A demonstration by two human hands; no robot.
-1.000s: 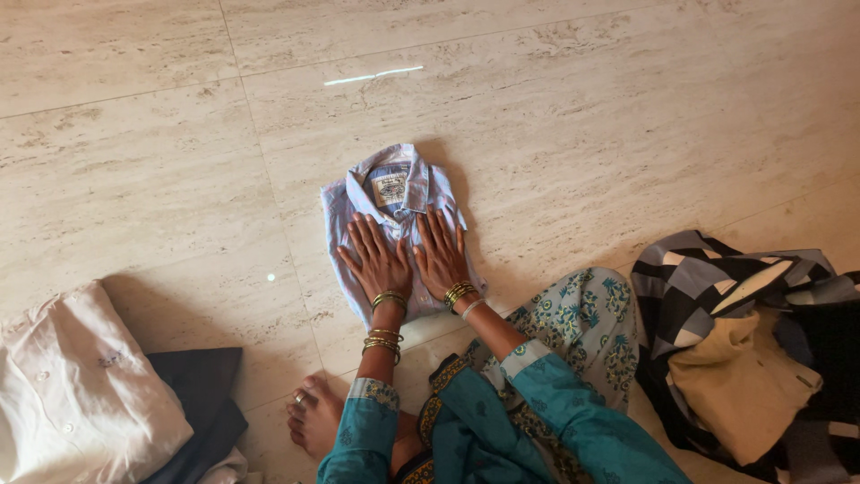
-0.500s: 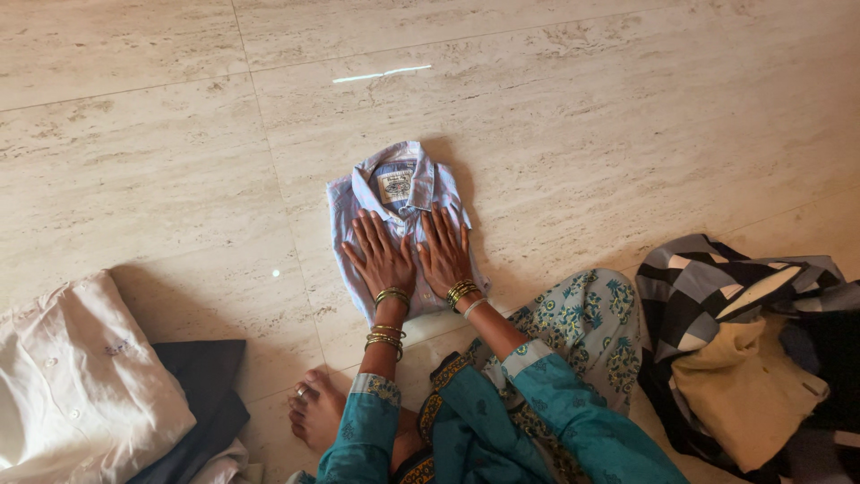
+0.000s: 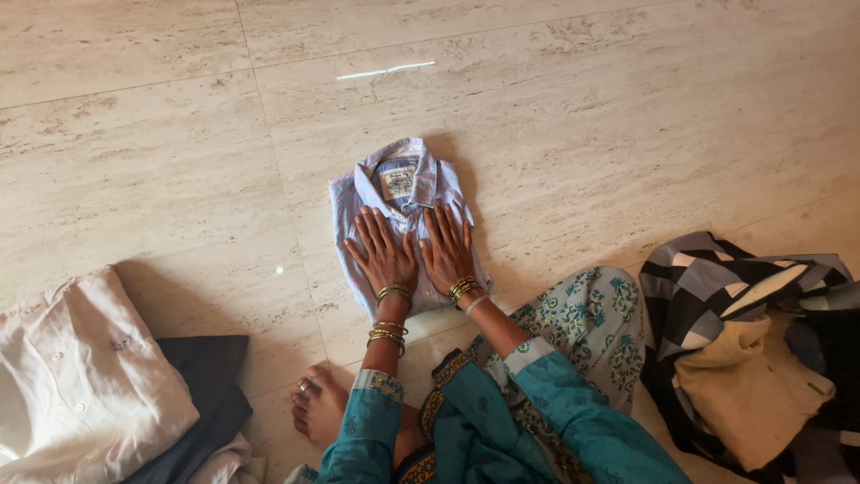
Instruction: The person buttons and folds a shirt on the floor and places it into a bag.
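Left hand [image 3: 383, 254], right hand [image 3: 446, 249]: 2 flat palms, fingers spread, gripping nothing, pressing a folded pale-blue striped shirt [image 3: 399, 193] on the marble floor [image 3: 582, 116]. Left: folded white shirt [image 3: 81, 376] over dark garment [image 3: 210, 381]. Right: loose checked cloth [image 3: 717, 278], beige garment [image 3: 748, 385]. Risk: uneven pressure could shift the folds or set creases.

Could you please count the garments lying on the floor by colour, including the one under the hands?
Light blue striped shirt, under both hands: 1
White shirt: 1
Dark grey garment: 1
Black, grey and white striped garment: 1
Tan garment: 1
Total: 5
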